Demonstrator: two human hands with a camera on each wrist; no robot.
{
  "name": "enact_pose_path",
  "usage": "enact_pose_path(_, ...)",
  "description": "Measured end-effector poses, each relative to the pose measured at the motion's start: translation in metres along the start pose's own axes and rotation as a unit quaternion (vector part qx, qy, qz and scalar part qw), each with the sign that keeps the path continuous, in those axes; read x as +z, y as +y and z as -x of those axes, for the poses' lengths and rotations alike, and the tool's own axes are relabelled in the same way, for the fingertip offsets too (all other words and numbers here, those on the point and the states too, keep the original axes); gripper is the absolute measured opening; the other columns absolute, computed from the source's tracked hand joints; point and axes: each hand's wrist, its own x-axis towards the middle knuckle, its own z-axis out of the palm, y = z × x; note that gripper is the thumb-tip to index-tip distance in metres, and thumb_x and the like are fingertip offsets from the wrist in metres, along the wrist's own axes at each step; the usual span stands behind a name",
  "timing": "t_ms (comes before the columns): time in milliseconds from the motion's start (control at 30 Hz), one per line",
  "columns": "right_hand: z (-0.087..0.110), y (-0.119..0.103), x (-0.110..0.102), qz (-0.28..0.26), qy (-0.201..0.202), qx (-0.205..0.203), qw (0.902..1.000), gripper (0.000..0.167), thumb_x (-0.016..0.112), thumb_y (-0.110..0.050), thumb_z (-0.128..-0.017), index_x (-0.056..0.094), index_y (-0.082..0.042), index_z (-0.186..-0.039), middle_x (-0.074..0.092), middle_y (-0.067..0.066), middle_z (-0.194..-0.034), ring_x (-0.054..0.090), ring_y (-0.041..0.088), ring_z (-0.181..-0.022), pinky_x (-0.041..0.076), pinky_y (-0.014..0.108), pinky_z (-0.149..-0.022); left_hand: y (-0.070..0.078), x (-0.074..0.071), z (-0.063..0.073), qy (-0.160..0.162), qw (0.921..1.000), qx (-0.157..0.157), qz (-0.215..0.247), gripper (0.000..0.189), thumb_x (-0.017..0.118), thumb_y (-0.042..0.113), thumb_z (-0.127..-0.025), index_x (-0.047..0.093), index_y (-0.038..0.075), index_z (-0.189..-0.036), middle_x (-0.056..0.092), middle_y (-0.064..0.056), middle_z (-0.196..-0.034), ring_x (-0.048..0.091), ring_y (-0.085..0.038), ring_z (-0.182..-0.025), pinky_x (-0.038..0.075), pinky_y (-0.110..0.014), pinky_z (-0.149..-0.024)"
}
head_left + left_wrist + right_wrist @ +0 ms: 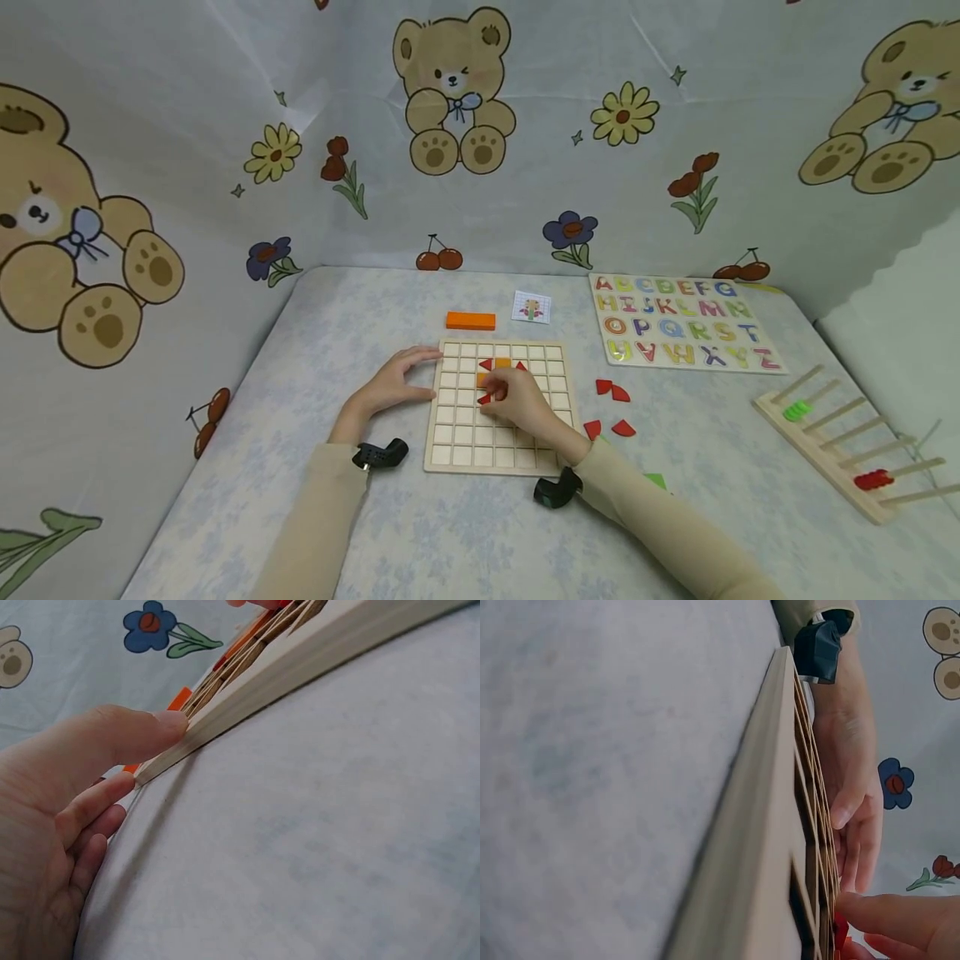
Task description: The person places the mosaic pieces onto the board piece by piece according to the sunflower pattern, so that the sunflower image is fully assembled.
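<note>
A square wooden grid board (pixel 452 458) lies on the table with my left hand (pixel 390 385) at its left edge. The thumb and fingertips touch the rim near the far corner. Over the grid, my right hand (pixel 521 404) pinches a small red piece (pixel 484 400) between thumb and fingers, low on the cells. In the right wrist view its fingers partly hide this red piece (pixel 841 930). Just beyond, an orange square (pixel 502 363) sits in the grid between two red pieces, left (pixel 486 364) and right (pixel 521 366). Another orange piece (pixel 482 380) is partly covered by the fingers.
Several loose red quarter-circle pieces (pixel 623 428) lie right of the board, and a green piece (pixel 656 481) by the right forearm. Behind the board are an orange bar (pixel 471 321) and a pattern card (pixel 532 307). An alphabet board (pixel 697 362) and a bead rack (pixel 817 458) stand right.
</note>
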Motion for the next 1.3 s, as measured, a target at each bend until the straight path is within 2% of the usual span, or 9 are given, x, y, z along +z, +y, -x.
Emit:
enact_pose_path(300, -0.001, 0.004, -0.003, -0.005, -0.013, -0.008, 0.9999, 0.027, 0.075, 0.002, -0.076, 0.068, 0.002, -0.102, 0.067, 0.015, -0.093, 0.051, 0.014, -0.072, 0.045, 0.019, -0.063, 0.002, 0.001, 0.001, 0.002, 1.0000, 0.007, 0.006, 0.067, 0.079, 0.018, -0.077, 0.051, 0.012, -0.138, 0.039, -0.011, -0.150, 0.024, -0.035, -0.143, 0.020, -0.061, -0.115)
enact_pose_path(533, -0.003, 0.007, -0.002, 0.000, 0.003, -0.026, 0.9997, 0.025, 0.077, 0.000, -0.076, 0.068, 0.002, -0.099, 0.068, 0.014, -0.090, 0.050, 0.012, -0.068, 0.044, 0.018, -0.061, -0.002, 0.001, 0.000, -0.002, 1.0000, 0.002, 0.001, 0.067, 0.080, 0.026, -0.076, 0.053, 0.020, -0.137, 0.039, -0.006, -0.150, 0.025, -0.032, -0.144, 0.020, -0.059, -0.116)
enact_pose_path(733, -0.004, 0.009, 0.000, 0.008, 0.020, -0.039, 0.9990, 0.020, 0.076, -0.001, -0.077, 0.069, 0.002, -0.096, 0.068, 0.014, -0.086, 0.050, 0.011, -0.066, 0.043, 0.019, -0.060, -0.002, 0.001, 0.000, -0.001, 1.0000, 0.004, -0.004, 0.066, 0.080, 0.027, -0.076, 0.053, 0.021, -0.137, 0.040, -0.006, -0.150, 0.025, -0.032, -0.144, 0.021, -0.059, -0.116)
enact_pose_path(967, -0.004, 0.009, 0.001, 0.012, 0.044, -0.033, 0.9984, 0.018, 0.076, -0.005, -0.078, 0.070, -0.001, -0.094, 0.066, 0.011, -0.084, 0.050, 0.010, -0.066, 0.043, 0.018, -0.060, -0.004, 0.001, 0.001, -0.001, 1.0000, 0.006, 0.000, 0.067, 0.080, 0.025, -0.076, 0.053, 0.021, -0.137, 0.040, -0.005, -0.150, 0.025, -0.031, -0.144, 0.021, -0.059, -0.115)
enact_pose_path(1100, -0.001, 0.008, -0.010, 0.004, 0.085, -0.033, 0.9958, 0.013, 0.072, -0.008, -0.083, 0.069, -0.001, -0.094, 0.066, 0.010, -0.084, 0.051, 0.012, -0.067, 0.044, 0.020, -0.060, -0.004, 0.002, 0.001, 0.001, 1.0000, 0.006, 0.000, 0.067, 0.080, 0.024, -0.076, 0.053, 0.021, -0.137, 0.040, -0.004, -0.149, 0.025, -0.031, -0.144, 0.021, -0.059, -0.116)
enact_pose_path(1300, 0.013, 0.017, -0.044, -0.008, 0.125, -0.005, 0.9921, 0.013, 0.066, -0.007, -0.088, 0.070, 0.002, -0.096, 0.069, 0.014, -0.088, 0.056, 0.014, -0.070, 0.047, 0.022, -0.062, -0.004, 0.001, 0.001, 0.001, 1.0000, 0.009, 0.002, 0.067, 0.080, 0.026, -0.077, 0.052, 0.021, -0.138, 0.040, -0.006, -0.150, 0.024, -0.032, -0.144, 0.022, -0.059, -0.115)
